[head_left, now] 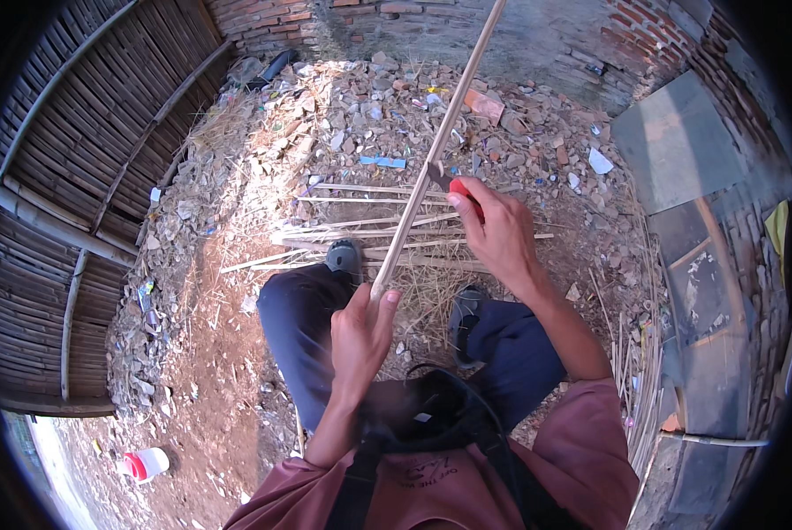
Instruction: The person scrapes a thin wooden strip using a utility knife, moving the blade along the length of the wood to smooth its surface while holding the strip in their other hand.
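I watch my left hand [361, 343] pinch a strip [411, 208], right hand [502, 234] grip a knife [458, 186]; paring looks partway done.

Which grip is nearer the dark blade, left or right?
Right. The right grip holds the red handle, just beside the dark blade; the left grip is farther off, holding the pale stick near its lower end.

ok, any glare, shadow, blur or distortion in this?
Head view: fisheye bends the bamboo wall near the black rim; same head view: sunlight bleaches a patch of rubble beside shade; head view again: the held stick looks reasonably sharp.
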{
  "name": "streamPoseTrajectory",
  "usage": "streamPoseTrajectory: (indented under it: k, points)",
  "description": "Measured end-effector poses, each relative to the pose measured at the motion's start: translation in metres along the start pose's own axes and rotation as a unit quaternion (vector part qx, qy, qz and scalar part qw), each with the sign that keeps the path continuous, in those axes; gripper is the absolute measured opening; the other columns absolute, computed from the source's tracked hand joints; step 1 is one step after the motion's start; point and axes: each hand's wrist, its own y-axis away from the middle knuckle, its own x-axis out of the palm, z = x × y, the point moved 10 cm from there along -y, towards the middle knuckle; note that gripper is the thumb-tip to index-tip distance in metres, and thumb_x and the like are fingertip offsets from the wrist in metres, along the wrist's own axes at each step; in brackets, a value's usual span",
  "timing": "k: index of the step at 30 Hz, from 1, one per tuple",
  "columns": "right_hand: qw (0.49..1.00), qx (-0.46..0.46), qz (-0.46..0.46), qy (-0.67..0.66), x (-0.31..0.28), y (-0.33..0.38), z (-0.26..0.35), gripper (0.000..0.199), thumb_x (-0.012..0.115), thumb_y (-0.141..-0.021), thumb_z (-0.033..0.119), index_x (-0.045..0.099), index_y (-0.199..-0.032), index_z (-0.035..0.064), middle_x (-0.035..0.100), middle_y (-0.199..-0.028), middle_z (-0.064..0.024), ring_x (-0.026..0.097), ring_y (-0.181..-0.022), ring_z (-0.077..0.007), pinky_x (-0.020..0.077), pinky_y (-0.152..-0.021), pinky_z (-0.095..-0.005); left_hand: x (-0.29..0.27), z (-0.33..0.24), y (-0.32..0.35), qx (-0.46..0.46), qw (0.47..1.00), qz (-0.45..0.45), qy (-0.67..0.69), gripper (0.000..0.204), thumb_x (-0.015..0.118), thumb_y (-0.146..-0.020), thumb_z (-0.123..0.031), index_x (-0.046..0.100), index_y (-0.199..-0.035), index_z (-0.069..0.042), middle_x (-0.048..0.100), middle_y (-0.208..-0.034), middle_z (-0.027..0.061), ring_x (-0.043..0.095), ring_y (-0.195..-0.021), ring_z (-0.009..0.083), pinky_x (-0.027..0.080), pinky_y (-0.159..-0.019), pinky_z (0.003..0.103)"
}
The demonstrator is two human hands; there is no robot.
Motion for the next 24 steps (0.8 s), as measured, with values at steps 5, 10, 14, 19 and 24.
streamPoseTrajectory:
  k: [5,10,14,19,24]
  points:
    - [0.996,0.062,-0.031,-0.052,-0.017,-0.002,-0.037,0.028,0.062,-0.109,0.029,0.068,-0.121,0.0046,0.075,-0.088,-0.0150,0.073,-0.071,-0.0288,0.0531,-0.065,-0.0398,0.004,0.001,0.000,0.007,0.999,0.018,0.031,0.041,0.073,-0.104,-0.029,0.052,-0.083,0.001,0.053,-0.058,0.0135,0.049,-0.050,0.0200,0.042,-0.052,0.038]
    - [0.992,-0.026,0.056,-0.112,0.017,0.016,0.007,0.027,0.065,-0.107,0.030,0.069,-0.117,0.0052,0.075,-0.088,-0.0121,0.073,-0.071,-0.0283,0.0538,-0.064,-0.0393,0.006,-0.003,-0.002,0.012,0.997,0.028,0.064,0.036,0.070,-0.106,-0.031,0.061,-0.093,0.001,0.046,-0.061,0.0001,0.038,-0.061,0.0063,0.032,-0.053,0.031]
    - [0.973,-0.118,0.143,-0.137,0.045,0.038,0.035,0.026,0.068,-0.105,0.031,0.070,-0.115,0.0082,0.077,-0.091,-0.0099,0.075,-0.074,-0.0309,0.0565,-0.064,-0.0417,0.010,-0.008,-0.002,0.016,0.995,0.047,0.088,0.030,0.072,-0.105,-0.027,0.062,-0.096,-0.001,0.049,-0.065,-0.0016,0.039,-0.063,0.0052,0.034,-0.055,0.029]
    - [0.969,-0.139,0.169,-0.114,0.063,0.055,0.046,0.024,0.069,-0.103,0.033,0.071,-0.113,0.0113,0.077,-0.092,-0.0080,0.075,-0.073,-0.0297,0.0575,-0.061,-0.0417,0.003,-0.013,-0.005,0.022,0.992,0.037,0.116,0.025,0.074,-0.103,-0.020,0.063,-0.100,0.002,0.061,-0.066,0.0073,0.052,-0.061,0.0084,0.044,-0.058,0.030]
    - [0.971,-0.142,0.148,-0.121,0.060,0.053,0.051,0.024,0.069,-0.103,0.034,0.072,-0.114,0.0122,0.077,-0.090,-0.0073,0.075,-0.071,-0.0290,0.0568,-0.059,-0.0416,-0.002,-0.017,-0.003,0.048,0.994,0.035,0.090,0.020,0.071,-0.104,-0.016,0.062,-0.106,0.002,0.058,-0.066,0.0075,0.051,-0.059,0.0097,0.042,-0.055,0.032]
